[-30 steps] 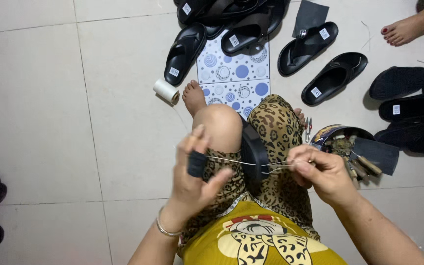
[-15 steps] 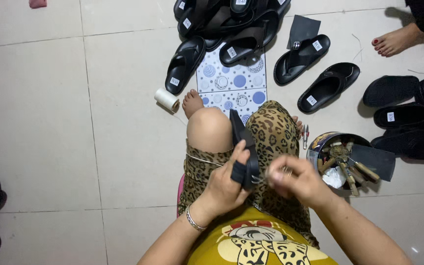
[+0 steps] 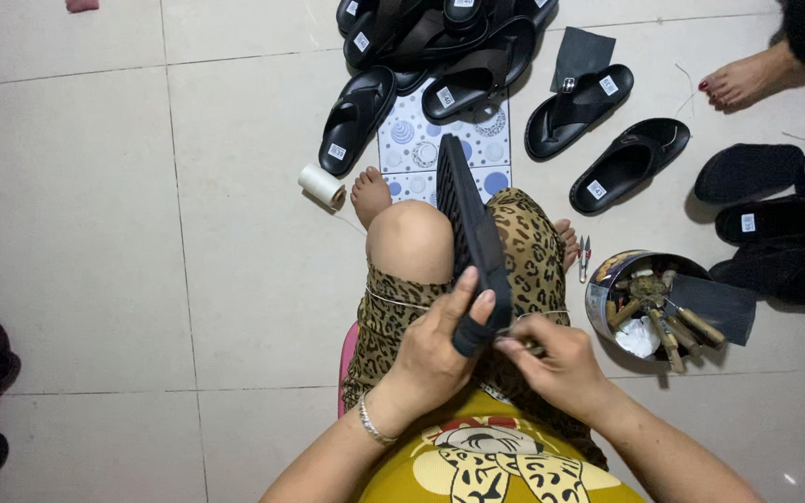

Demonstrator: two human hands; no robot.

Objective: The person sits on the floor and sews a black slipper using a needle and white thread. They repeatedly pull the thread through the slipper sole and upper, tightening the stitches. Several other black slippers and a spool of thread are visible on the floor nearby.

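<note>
A black rubber sandal sole with a ribbed tread (image 3: 470, 228) stands on edge between the person's knees, its long axis running from the near end in the lap away toward the far patterned floor tile (image 3: 402, 140). The left hand (image 3: 440, 349) has its grip closed around the near end of the sole; the thumb wears a black finger guard (image 3: 470, 337) and presses against the edge. The right hand (image 3: 556, 363) sits just right of that same end, fingers pressed together on something small and thin that is too small to identify. Both hands meet at the near end, so the sole extends away from them, with the left hand carrying it. A pale thread (image 3: 401, 302) lies across the leopard-print trousers.

Left of the bare foot lies a white spool of thread (image 3: 321, 185). To the right on the floor stands a round metal tin of tools (image 3: 656, 307), with small snips (image 3: 584, 256) just beside it. Finished black sandals (image 3: 421, 47) lie scattered farther out, and another person's bare foot (image 3: 743, 82) shows at the far right.
</note>
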